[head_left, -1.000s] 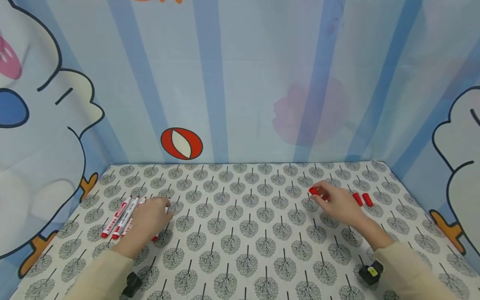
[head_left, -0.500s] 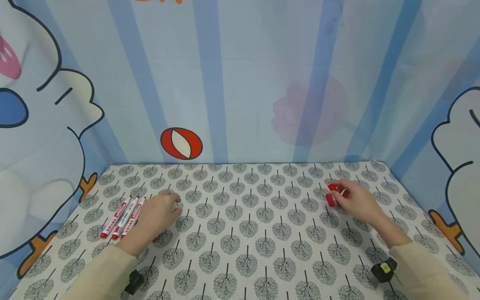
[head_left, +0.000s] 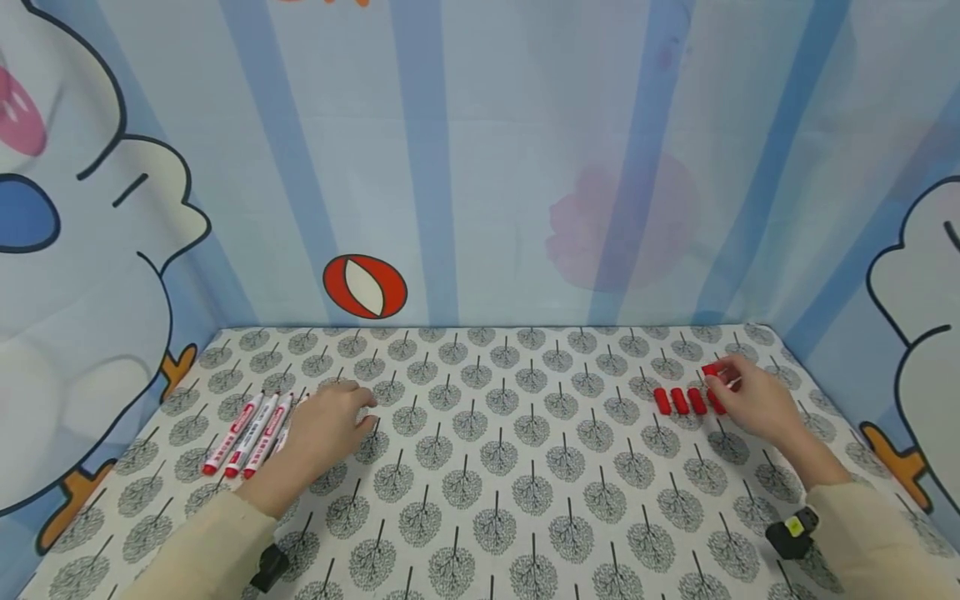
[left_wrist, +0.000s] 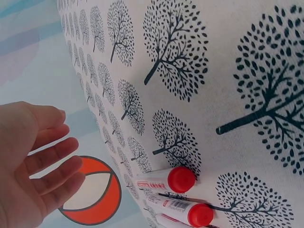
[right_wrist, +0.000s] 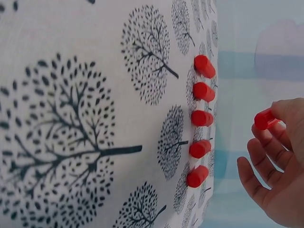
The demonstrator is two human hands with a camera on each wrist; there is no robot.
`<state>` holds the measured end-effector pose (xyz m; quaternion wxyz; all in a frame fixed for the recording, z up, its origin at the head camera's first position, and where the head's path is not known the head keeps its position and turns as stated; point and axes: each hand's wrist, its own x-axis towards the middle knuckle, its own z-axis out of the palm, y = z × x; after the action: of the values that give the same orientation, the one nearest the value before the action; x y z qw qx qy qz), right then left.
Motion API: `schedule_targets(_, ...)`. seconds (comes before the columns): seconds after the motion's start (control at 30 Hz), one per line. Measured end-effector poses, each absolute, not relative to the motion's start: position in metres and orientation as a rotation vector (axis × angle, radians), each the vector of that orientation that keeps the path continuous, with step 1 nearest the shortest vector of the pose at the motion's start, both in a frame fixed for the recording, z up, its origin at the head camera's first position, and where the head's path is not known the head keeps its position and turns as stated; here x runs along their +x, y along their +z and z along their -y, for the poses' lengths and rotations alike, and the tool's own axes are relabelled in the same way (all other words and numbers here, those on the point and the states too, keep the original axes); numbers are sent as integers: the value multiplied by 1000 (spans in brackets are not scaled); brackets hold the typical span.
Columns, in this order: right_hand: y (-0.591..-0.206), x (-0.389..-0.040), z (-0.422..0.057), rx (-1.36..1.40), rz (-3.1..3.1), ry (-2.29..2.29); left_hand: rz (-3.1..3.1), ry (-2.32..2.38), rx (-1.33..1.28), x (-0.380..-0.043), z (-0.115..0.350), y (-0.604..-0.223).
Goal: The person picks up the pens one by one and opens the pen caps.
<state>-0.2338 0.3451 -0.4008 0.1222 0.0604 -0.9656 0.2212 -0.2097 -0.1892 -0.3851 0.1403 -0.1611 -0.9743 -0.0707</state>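
Between the thumb and fingers of my right hand (head_left: 761,404) is a red marker cap (right_wrist: 264,119), held up off the cloth. Several red marker caps (head_left: 679,401) lie side by side in a row just left of and below that hand; the right wrist view shows the row apart from the fingers. My left hand (head_left: 326,425) hovers beside several white markers (head_left: 251,435) with red ends, and its fingers are loosely bent with nothing between them. Part of the marker group is hidden behind this hand in the head view.
A white cloth (head_left: 495,500) printed with dark trees covers the table. Behind it hangs a blue striped curtain (head_left: 510,167) with cartoon figures, and similar panels stand at both sides. A black wrist camera (head_left: 791,533) sits under the right sleeve.
My right hand has moved right along the row with the red marker cap, uncovering caps at the left of the row. My left hand has shifted slightly right, away from the markers.
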Motion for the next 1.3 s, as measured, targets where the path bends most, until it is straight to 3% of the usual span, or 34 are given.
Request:
schedule_targets(0.6,-423,-243,-384,-192,2915,550,2718,-177,-633,-204,180,-386)
schedule_targets(1.3,-434,-241,-402,-390,3049,503,2655,-215,-693,-203,165,-383)
